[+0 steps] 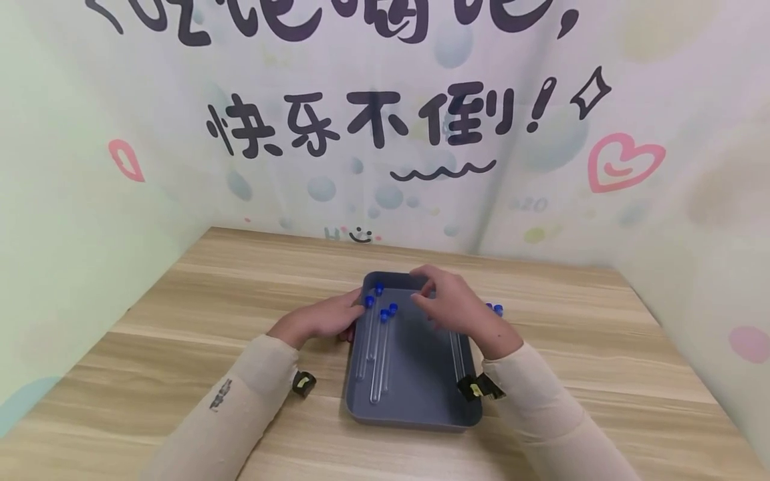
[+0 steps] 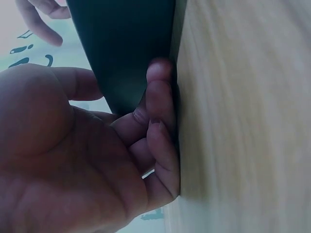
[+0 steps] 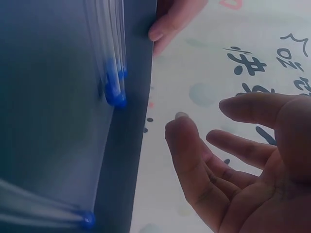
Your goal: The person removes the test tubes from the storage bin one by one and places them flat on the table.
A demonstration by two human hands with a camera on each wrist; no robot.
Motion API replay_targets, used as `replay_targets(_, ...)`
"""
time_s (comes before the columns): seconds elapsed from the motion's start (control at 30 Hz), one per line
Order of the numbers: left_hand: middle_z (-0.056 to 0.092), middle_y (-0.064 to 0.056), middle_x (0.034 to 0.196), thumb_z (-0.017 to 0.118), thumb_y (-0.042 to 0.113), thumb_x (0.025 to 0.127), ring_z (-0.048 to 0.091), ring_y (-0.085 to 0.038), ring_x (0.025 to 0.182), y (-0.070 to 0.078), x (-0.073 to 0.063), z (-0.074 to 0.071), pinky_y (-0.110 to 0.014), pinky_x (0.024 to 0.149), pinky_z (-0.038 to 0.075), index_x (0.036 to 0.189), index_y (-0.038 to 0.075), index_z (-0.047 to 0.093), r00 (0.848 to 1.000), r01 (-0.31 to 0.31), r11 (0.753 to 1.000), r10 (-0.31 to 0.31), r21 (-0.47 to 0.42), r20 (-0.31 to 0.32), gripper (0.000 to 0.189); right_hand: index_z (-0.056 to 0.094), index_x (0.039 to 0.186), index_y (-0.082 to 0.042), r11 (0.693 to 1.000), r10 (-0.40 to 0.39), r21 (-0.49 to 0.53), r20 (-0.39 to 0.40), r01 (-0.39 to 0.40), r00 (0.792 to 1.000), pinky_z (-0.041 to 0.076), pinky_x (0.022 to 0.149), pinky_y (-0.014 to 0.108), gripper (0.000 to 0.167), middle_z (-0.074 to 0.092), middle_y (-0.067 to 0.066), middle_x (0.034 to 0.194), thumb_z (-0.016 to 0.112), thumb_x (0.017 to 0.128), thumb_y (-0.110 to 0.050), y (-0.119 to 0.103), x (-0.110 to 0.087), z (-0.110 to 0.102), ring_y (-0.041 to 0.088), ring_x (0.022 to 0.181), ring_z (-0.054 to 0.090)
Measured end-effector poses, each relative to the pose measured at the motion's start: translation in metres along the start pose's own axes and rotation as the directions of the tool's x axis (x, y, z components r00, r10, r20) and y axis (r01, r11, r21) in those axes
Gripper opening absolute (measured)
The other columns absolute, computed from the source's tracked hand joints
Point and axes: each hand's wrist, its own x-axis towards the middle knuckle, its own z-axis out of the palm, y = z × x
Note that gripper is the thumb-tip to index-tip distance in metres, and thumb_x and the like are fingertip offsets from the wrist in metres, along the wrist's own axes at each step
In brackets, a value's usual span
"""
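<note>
A dark grey rectangular tray (image 1: 418, 394) lies lengthwise on the table. Its left wall is gripped by my left hand (image 1: 327, 316), the thumb at the rim and the fingers curled low against the outside, as the left wrist view shows. Several clear test tubes (image 1: 375, 364) with blue caps (image 1: 384, 315) lie along the tray's left side. Another pair of tubes (image 1: 457, 357) lies at its right side, their caps hidden by my right hand (image 1: 451, 304). That hand hovers above the tray's far right part, fingers loosely bent, nothing between them.
Blue caps (image 1: 498, 310) show on the table just right of the tray, partly behind my right forearm. The wooden table (image 1: 240, 287) meets a printed white curtain (image 1: 337, 200) at the back and pale walls on both sides.
</note>
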Motion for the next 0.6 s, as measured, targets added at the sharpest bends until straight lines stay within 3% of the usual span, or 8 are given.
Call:
replay_targets(0.3,0.061,-0.009,0.077,0.029,0.020,0.108,0.057,-0.021,0.064,-0.003,0.000,0.003,-0.032,0.061,0.049,0.160,0.014,0.019,1.000,-0.004,1.000,0.004,-0.019,0.015,0.054,0.044,0.148,-0.012,0.998,-0.008,0.059,0.005,0.008,1.000,0.059,0.059,0.040,0.054,0.066,0.017,0.109,0.062,0.098,-0.013,-0.003,0.009,0.015,0.023,0.068,0.066)
replay_targets(0.6,0.062,-0.008,0.076,0.029,0.020,0.108,0.056,-0.019,0.062,-0.003,0.002,0.000,-0.030,0.060,0.047,0.160,0.013,0.020,1.000,0.001,1.000,0.000,-0.031,0.017,0.053,0.045,0.148,-0.014,0.999,0.018,0.035,0.047,-0.020,0.999,0.057,0.056,0.036,0.053,0.068,0.012,0.102,0.063,0.098,-0.016,0.000,0.017,0.032,0.020,0.061,0.065)
